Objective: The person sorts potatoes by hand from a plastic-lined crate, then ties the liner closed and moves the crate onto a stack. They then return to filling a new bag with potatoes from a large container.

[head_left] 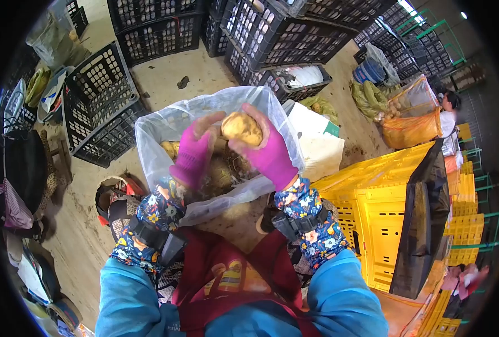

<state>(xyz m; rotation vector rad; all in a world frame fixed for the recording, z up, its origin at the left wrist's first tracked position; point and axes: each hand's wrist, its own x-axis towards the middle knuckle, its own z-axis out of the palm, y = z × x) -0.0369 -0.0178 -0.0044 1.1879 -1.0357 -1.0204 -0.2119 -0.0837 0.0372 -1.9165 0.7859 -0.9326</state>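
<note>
Both my hands wear magenta gloves with dirty fingers and are raised over a container lined with translucent plastic [148,140]. My right hand [263,146] grips a large yellowish potato [241,128] with brown patches, its fingers round the far and right sides. On the potato's left is my left hand [196,147], fingers bent and apart, somewhat blurred; whether its fingertips touch the potato is hard to see. Another potato [171,149] lies in the container at the left, partly behind my left hand. The container's inside looks dark and dirty.
Black crates [162,38] are stacked ahead, and an open black crate [101,104] stands at the left. Yellow crates [381,227] are close on the right. White cardboard [317,147] lies beside the container. At the far right a person [449,115] is near orange mesh bags [406,129].
</note>
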